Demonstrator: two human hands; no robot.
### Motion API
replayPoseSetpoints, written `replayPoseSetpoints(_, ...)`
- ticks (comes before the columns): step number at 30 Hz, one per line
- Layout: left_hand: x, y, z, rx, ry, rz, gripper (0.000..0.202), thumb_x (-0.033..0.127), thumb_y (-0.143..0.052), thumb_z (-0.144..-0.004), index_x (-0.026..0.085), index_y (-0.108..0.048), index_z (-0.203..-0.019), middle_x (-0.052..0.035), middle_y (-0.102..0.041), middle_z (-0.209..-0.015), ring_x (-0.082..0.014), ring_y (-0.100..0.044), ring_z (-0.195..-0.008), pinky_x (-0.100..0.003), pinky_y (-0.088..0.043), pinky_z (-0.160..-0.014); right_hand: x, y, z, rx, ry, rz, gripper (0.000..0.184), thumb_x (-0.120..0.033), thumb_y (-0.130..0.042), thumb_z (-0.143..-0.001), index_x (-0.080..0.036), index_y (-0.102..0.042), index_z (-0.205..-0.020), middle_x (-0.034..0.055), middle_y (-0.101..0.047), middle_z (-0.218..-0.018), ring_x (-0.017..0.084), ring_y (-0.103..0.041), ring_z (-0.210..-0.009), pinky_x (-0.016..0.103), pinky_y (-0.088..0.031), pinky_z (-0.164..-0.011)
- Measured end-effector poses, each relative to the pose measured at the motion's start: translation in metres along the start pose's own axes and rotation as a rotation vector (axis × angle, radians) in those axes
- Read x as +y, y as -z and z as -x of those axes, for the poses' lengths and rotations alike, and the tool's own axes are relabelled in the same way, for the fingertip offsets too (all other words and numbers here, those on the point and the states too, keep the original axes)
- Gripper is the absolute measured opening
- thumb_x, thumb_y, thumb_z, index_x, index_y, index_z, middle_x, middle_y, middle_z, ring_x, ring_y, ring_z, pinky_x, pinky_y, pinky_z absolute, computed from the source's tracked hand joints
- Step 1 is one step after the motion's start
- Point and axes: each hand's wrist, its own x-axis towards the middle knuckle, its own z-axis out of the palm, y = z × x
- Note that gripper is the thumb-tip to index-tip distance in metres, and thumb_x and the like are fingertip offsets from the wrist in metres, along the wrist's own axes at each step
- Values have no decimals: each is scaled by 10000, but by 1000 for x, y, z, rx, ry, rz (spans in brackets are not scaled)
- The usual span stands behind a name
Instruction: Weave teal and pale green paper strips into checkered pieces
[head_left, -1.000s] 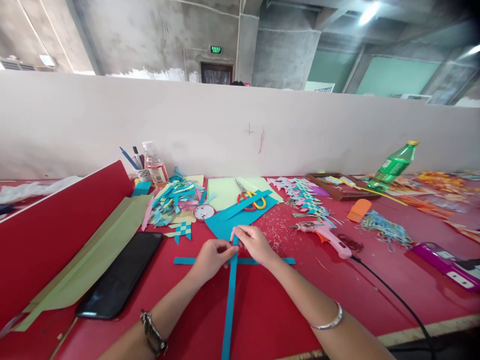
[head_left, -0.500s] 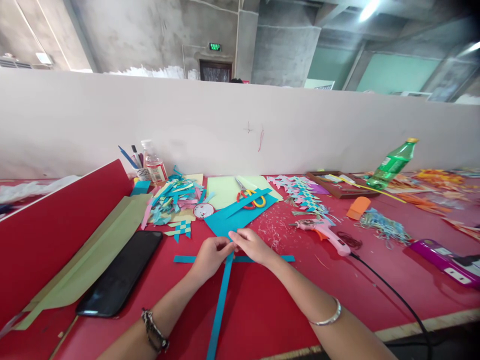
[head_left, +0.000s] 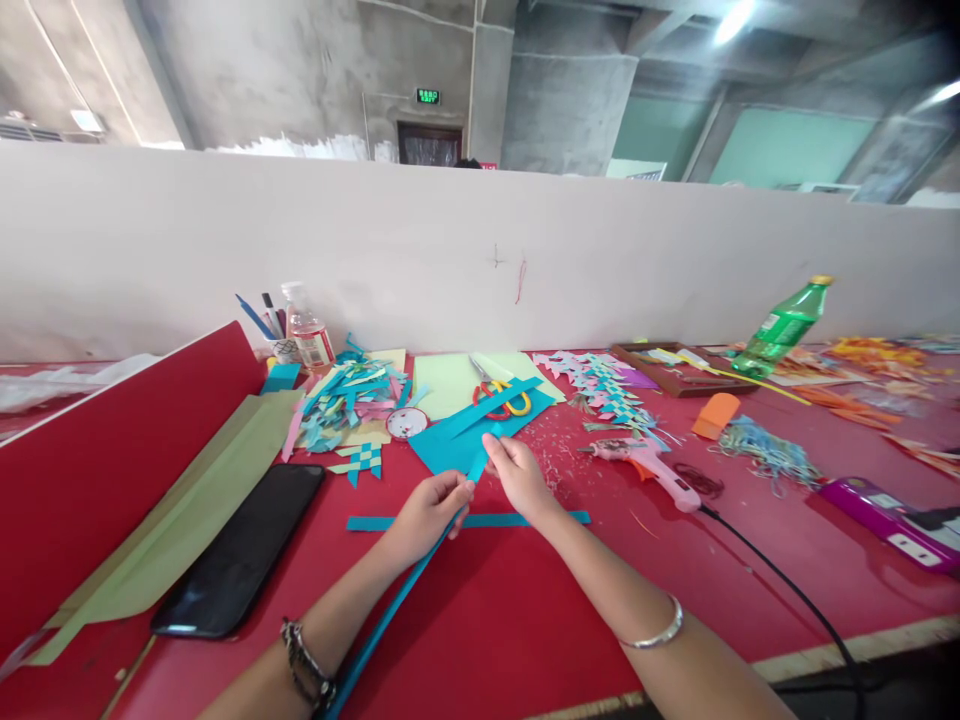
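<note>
Between my two hands runs a long blue paper strip (head_left: 390, 612), its lower part trailing down along my left forearm. My left hand (head_left: 433, 515) pinches it near the middle of the view. Farther up, my right hand (head_left: 516, 474) grips its upper end between thumb and fingers. Beneath my hands a second blue strip (head_left: 517, 520) lies crosswise on the red table. Just beyond my fingertips is a blue paper sheet (head_left: 442, 445), with scissors (head_left: 517, 401) with red and yellow handles and another strip on top.
A black phone (head_left: 244, 550) lies at left beside folded green paper (head_left: 187, 500). Paper scraps (head_left: 349, 400) are heaped behind my left hand. At right are a pink glue gun (head_left: 652, 468) with its cable, a green bottle (head_left: 787, 325) and a purple power strip (head_left: 892, 520).
My right hand has moved up and away from my left along the strip. The strip's lower end has swung left, toward my left forearm.
</note>
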Motion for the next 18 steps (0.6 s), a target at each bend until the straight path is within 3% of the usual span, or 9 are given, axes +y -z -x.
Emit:
replayPoseSetpoints(3,-1,0,1,-62,21,24,326,450,-355,-767,168,-375,-604,81,-353,-426,-43,-307,-357,-169,-258,-384,-4,3,-1,68,5,-31,396,-493,-401,-739,-201,-245,-523,-67,-232,-462,73,-245,-437,214,-236,-420)
replayPoseSetpoints(6,-1,0,1,-26,-13,-62,327,441,-350,-773,164,-386,-603,75,-334,-432,-50,-294,-390,-175,-243,-399,-7,6,-2,81,0,-35,404,-513,-398,-732,-202,-250,-519,-65,-239,-459,79,-260,-434,219,-247,-427)
replayPoseSetpoints(12,-1,0,1,150,-76,-200,325,427,-355,-769,169,-356,-571,65,-310,-478,-64,-282,-449,-190,-240,-429,-7,5,2,-301,-9,128,426,-516,-325,-766,-184,-320,-499,-49,-306,-465,78,-303,-450,216,-260,-451)
replayPoseSetpoints(18,-1,1,0,101,-57,-188,335,432,-343,-772,161,-398,-582,62,-357,-468,-70,-314,-450,-192,-261,-449,1,1,4,-301,-12,213,412,-487,-370,-757,-180,-294,-494,-54,-282,-466,72,-287,-463,209,-234,-444)
